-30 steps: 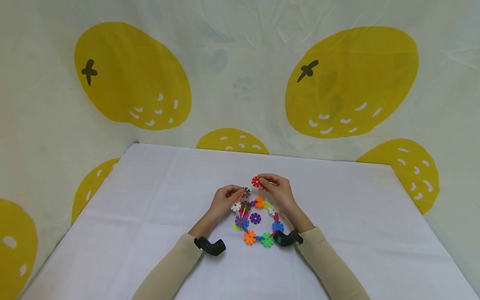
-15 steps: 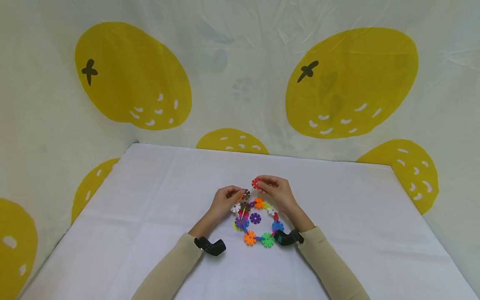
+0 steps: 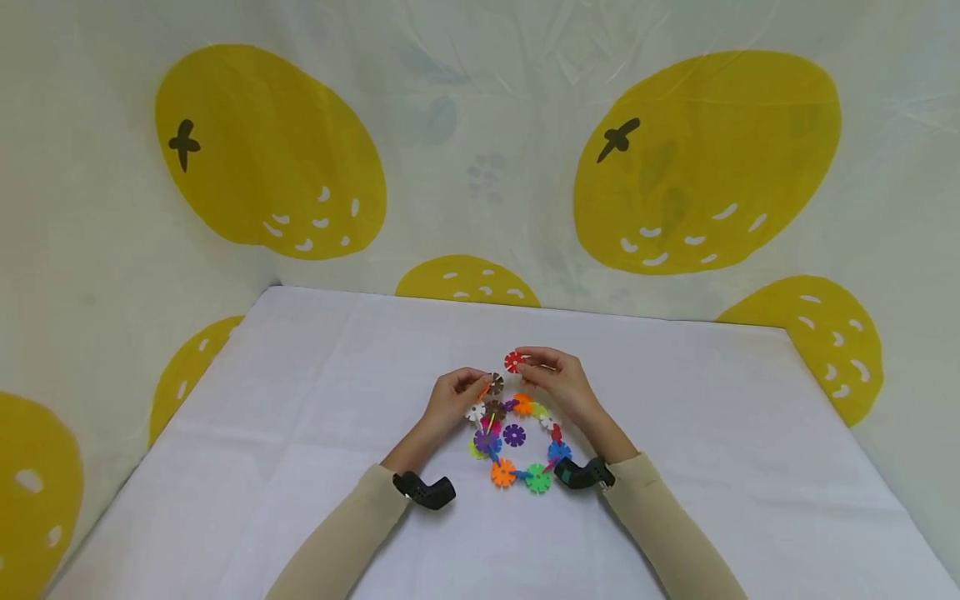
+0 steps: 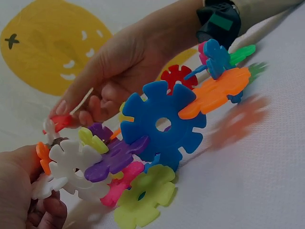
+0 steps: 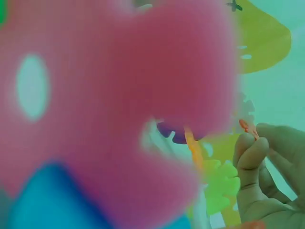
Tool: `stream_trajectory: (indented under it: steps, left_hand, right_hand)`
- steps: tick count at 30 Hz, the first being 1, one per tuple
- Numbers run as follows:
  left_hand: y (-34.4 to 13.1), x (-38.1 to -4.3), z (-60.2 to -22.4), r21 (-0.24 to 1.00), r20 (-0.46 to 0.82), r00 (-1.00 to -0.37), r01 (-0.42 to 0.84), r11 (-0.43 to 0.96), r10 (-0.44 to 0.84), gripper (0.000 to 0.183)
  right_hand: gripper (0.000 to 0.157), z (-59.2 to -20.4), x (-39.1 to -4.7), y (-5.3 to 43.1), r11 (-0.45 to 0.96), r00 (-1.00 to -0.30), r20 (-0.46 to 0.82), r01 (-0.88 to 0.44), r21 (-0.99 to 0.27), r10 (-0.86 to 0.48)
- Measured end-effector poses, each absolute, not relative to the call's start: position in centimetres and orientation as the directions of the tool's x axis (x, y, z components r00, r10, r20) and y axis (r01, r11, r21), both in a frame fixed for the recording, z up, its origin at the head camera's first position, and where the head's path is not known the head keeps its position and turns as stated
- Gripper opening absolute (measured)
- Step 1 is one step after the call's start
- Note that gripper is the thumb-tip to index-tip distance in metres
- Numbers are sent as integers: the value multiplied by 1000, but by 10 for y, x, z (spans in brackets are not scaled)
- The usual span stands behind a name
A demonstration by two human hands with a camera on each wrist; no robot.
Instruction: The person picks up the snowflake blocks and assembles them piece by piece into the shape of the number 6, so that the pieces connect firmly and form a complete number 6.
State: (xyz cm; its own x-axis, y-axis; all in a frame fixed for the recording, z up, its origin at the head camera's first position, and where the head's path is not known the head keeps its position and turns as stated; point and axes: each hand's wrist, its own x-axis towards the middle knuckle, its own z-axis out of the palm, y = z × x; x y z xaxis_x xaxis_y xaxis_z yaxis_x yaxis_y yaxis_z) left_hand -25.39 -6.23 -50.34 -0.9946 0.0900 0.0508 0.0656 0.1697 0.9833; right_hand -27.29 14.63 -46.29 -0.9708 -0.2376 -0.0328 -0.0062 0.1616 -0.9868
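A ring of interlocking plastic snowflake discs in many colours lies on the table, part of its left side raised. My left hand grips the chain at its upper left, beside a brown disc. In the left wrist view, orange and white discs are at the left fingers. My right hand pinches a red disc between thumb and fingers, above the ring. A pale disc shows by the red one in the right wrist view; whether they are joined I cannot tell.
A loose-looking purple disc lies inside the ring. White cloth covers the table. Behind stands a pale curtain with yellow fruit prints. Each wrist wears a black camera. A pink disc blurs much of the right wrist view.
The red disc in my right hand dipped slightly, then rose a little. My left hand keeps its grip on the chain. The head view has shifted slightly.
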Motion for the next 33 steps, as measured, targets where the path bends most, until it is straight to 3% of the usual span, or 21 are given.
stream_trajectory:
  steps: [9,22,33]
  left_hand:
    - [-63,-255,-504,991,29,-1000,27,135,-7,24]
    - [-63,-252,-495,994,3,-1000,5,114,10,25]
    - [-61,-230,-459,993,22,-999,27,116,38,23]
  right_hand:
    - [35,-459,-252,159,191,-956,-23,-35,-981,-293]
    - [20,-463,-228,166,288,-783,38,-273,-918,-621]
    - [16,-461,-230,167,403,-766,57,-399,-823,-641]
